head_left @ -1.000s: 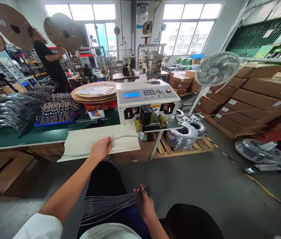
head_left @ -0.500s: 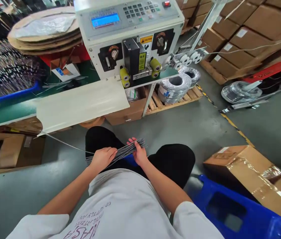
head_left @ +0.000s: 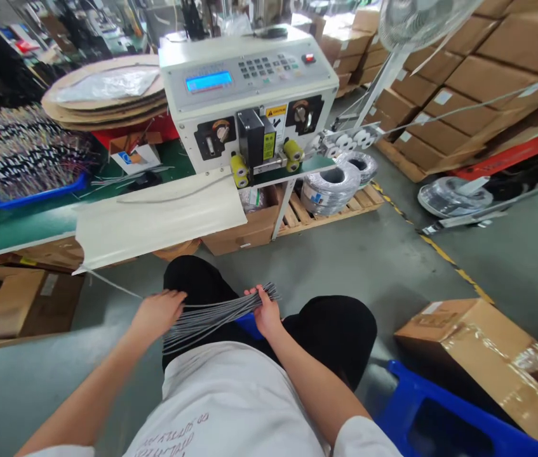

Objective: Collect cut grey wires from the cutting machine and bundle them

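A bundle of grey cables (head_left: 216,317) lies across my lap, its left part fanned out. My right hand (head_left: 267,312) is closed round the bundle's right end, where the cable tips stick out past the fingers. At the far left edge of the bundle, my left hand (head_left: 158,312) has its fingers bent over the upper cables; their tips are partly hidden. One single cable (head_left: 115,283) runs from near that hand up to the left end of the cream chute (head_left: 161,222). Another grey cable lies on the chute, below the machine (head_left: 254,95) with a lit blue display.
On the green bench (head_left: 11,231) stand a blue tray of wires (head_left: 35,195) and stacked round boards (head_left: 107,89). Cable coils (head_left: 330,187) rest on a pallet. At the right are a cardboard box (head_left: 488,355) and a blue stool (head_left: 421,393); another box (head_left: 21,304) stands left.
My left hand has slid left along the bundle, and the cables have spread apart. A cable now lies on the chute. The view has tilted up, showing a fan.
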{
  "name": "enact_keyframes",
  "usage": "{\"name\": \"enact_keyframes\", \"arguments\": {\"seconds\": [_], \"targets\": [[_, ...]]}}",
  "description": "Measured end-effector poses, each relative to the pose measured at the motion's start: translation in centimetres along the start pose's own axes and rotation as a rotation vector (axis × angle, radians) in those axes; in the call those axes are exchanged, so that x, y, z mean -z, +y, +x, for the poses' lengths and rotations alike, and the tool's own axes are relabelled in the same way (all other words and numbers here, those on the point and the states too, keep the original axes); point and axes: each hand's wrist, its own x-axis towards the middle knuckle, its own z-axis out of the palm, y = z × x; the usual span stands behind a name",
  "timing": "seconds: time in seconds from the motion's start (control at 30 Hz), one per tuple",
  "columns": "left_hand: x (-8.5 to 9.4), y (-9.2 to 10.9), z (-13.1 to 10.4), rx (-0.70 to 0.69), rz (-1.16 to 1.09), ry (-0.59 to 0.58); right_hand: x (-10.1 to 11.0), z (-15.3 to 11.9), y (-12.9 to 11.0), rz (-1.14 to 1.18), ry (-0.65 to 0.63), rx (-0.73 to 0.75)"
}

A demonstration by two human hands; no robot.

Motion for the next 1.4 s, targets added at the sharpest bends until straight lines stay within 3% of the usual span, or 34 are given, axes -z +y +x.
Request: {"name": "enact_keyframes", "arguments": {"seconds": [0.1,0.17,0.33,0.43,0.53,0.63,0.77,0.83,0.9,1.0,1.13,1.27,1.4], "targets": [[-1.1,-5.1,-2.1,0.164,-0.077,-0.066,0.3,0.5,0.0,0.006,0.018,-0.017],[-2.4,-6.9,-3.1,0.192,-0.203,-0.124,0.2,0.6,0.0,0.008,0.027,-0.02],[-6.3,-7.2,-4.3,0.181,-0.472,-0.105,-0.5,0.4,0.3,0.031,0.021,0.0],[-6.8,-7.1,-4.6,0.148,-0.483,-0.106,-0.7,0.3,0.4,0.042,-0.012,0.004],[-4.2,-6.5,-3.8,0.118,-0.391,-0.17,-0.5,0.5,0.6,0.049,-0.018,0.0],[1.5,-4.5,-1.8,0.006,-0.386,-0.105,-0.1,0.8,0.7,0.039,-0.012,-0.02],[10.1,-0.6,2.8,-0.286,-0.375,0.144,0.2,0.8,0.8,0.026,-0.046,-0.04],[13.1,0.7,5.6,-0.368,-0.295,0.314,0.3,0.7,0.8,0.017,-0.062,-0.039],[14.9,1.3,8.7,-0.346,-0.199,0.494,0.5,0.7,0.9,0.012,-0.07,-0.03],[16.0,1.6,13.3,-0.184,-0.103,0.687,0.8,0.8,0.9,0.006,-0.067,-0.018],[16.1,1.7,17.4,0.049,-0.047,0.741,1.1,0.7,0.7,-0.017,-0.045,-0.02],[15.5,1.0,18.7,0.182,-0.01,0.709,1.0,0.5,0.3,-0.026,-0.04,-0.025],[14.7,-0.6,18.2,0.196,-0.01,0.695,0.3,0.3,-0.2,-0.011,-0.068,-0.013]]}}
